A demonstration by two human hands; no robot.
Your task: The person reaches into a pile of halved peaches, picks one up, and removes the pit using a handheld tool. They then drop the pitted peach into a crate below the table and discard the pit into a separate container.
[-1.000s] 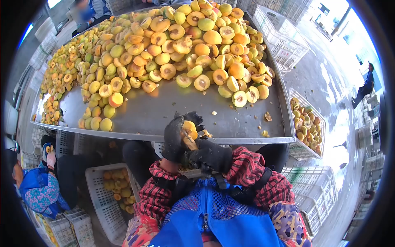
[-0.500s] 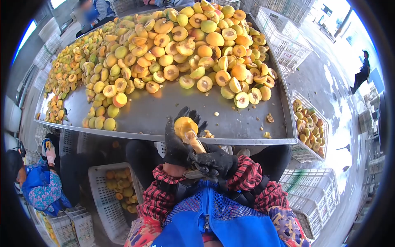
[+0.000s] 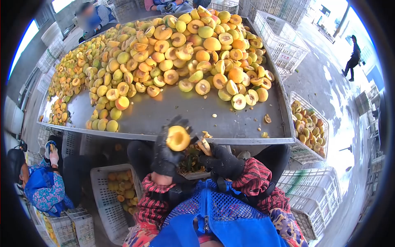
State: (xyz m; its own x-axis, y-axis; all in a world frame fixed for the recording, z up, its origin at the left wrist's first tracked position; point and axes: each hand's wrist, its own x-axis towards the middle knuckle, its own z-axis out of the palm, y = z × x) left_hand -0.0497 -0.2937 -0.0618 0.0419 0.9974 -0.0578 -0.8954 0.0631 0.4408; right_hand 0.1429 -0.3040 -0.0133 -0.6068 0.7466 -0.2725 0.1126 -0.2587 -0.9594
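My left hand point(image 3: 163, 155), in a black glove, holds a peach half point(image 3: 178, 138) just past the metal table's front edge. Its cut side faces up, and a hollow shows at the centre. My right hand point(image 3: 224, 162), gloved in black too, is closed around a short tool with a pale, wood-coloured handle point(image 3: 205, 147). The tool is apart from the fruit, and I cannot make out its working end. Beyond my hands, a big heap of yellow peach halves point(image 3: 164, 66) covers the back of the metal table point(image 3: 164, 113).
Below my hands is a container of scraps point(image 3: 191, 160). A white crate point(image 3: 98, 185) with peaches stands at left, and another crate point(image 3: 293, 142) of halves at right. White crates point(image 3: 314, 193) stand beside my right leg. Co-workers sit at left and behind the table; a person point(image 3: 353, 59) walks far right.
My hands have moved apart. The tool has left the fruit and moved right; the peach half has come left and lower, with its hollow now showing. The far-right person has moved.
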